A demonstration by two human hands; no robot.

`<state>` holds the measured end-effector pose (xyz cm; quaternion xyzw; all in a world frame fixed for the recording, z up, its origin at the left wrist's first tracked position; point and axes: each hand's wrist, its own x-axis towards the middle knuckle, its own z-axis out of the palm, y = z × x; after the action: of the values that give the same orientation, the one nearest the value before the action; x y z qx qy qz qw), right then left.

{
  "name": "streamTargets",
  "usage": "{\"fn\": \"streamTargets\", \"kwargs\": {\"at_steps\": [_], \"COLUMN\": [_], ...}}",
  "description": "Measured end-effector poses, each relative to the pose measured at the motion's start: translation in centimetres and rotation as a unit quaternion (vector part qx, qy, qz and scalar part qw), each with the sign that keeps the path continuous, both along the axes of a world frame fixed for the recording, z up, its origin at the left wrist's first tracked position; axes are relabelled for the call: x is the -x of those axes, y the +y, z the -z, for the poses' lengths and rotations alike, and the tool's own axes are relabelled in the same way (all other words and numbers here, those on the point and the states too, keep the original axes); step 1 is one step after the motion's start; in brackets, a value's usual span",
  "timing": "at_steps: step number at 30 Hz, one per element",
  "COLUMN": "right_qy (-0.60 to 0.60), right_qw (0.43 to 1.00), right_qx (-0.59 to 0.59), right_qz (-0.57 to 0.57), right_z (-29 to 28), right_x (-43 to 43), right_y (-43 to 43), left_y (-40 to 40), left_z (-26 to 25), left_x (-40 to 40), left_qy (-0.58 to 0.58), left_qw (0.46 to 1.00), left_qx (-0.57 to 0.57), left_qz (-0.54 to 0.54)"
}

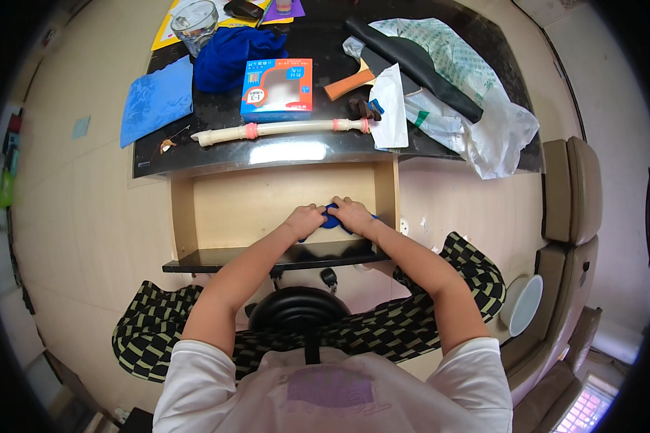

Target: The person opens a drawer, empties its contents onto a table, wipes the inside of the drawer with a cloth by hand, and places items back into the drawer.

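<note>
Both of my hands are inside a pulled-out wooden drawer (233,200), low and towards its right side. A dark blue cloth (331,221) is bunched under and between them, partly hidden by the fingers. My left hand (307,219) grips the cloth's left part, its fingertips close to those of the other hand. My right hand (351,214) has its fingers curled on the right part, and a bit of blue shows beside the wrist. The drawer's black front panel (216,261) lies under my forearms.
On the black desk top (314,32) lie a cream recorder (292,129), a blue-and-red carton (277,89), a blue cloth bundle (233,57), a glass jar (194,24), an orange-and-wood paddle (351,82), a black roll (411,67) and plastic bags (498,124). A black stool (298,308) stands below the drawer.
</note>
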<state>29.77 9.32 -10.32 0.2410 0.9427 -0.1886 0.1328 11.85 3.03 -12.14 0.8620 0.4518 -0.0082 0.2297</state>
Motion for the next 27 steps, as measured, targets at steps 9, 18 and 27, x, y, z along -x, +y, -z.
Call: {"fn": "streamTargets", "kwargs": {"at_steps": [9,18,27], "right_qy": [0.010,-0.048,-0.053], "right_qw": [0.984,0.977,0.937], "right_qx": [0.134,0.013,0.081], "right_qz": [0.119,0.207,0.337], "right_z": [-4.2,-3.8,0.1], "right_x": [-0.2,-0.5,0.5], "right_y": [3.5,4.9,0.6], "left_y": [2.9,6.6,4.6], "left_z": [-3.2,-2.2,-0.7], "left_x": [1.7,0.4,-0.9], "left_qy": [-0.090,-0.115,-0.135], "left_qw": [0.989,0.962,0.948], "left_qx": [-0.008,-0.024,0.054], "left_qz": [-0.115,-0.245,-0.283]}}
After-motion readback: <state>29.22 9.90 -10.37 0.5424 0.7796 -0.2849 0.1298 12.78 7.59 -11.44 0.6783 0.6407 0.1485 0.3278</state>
